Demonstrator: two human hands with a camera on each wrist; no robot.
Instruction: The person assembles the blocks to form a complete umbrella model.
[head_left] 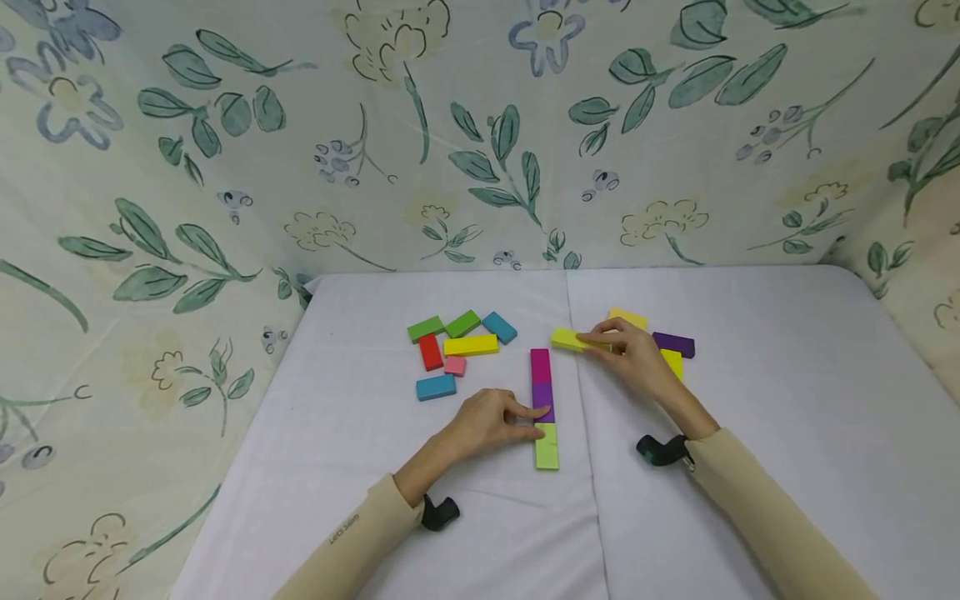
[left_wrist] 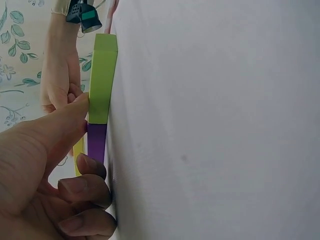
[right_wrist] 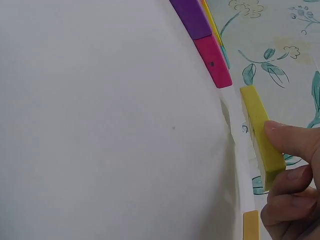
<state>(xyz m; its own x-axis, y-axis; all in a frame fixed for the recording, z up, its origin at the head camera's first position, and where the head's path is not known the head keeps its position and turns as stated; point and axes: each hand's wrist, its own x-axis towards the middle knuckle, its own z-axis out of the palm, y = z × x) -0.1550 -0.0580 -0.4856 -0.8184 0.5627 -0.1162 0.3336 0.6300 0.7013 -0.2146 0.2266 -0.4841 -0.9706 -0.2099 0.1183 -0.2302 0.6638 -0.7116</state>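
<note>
A straight row of blocks lies on the table: a magenta block [head_left: 540,365], a purple block [head_left: 542,398] and a lime-green block [head_left: 547,450] nearest me. My left hand [head_left: 487,423] is at the left side of this row. Its thumb touches the lime-green block [left_wrist: 102,82], while the index fingertip rests on the purple block [left_wrist: 96,140]. To the right of the row's far end, my right hand [head_left: 636,360] pinches a long yellow block [head_left: 567,339] between thumb and fingers. In the right wrist view this yellow block [right_wrist: 260,132] shows tilted beside the magenta block [right_wrist: 214,62].
Left of the row are several loose blocks, among them a red block [head_left: 430,352], a yellow block [head_left: 471,345], a pink block [head_left: 454,366] and a blue block [head_left: 436,387]. Near my right hand lie a dark purple block [head_left: 673,344] and yellow ones, partly hidden.
</note>
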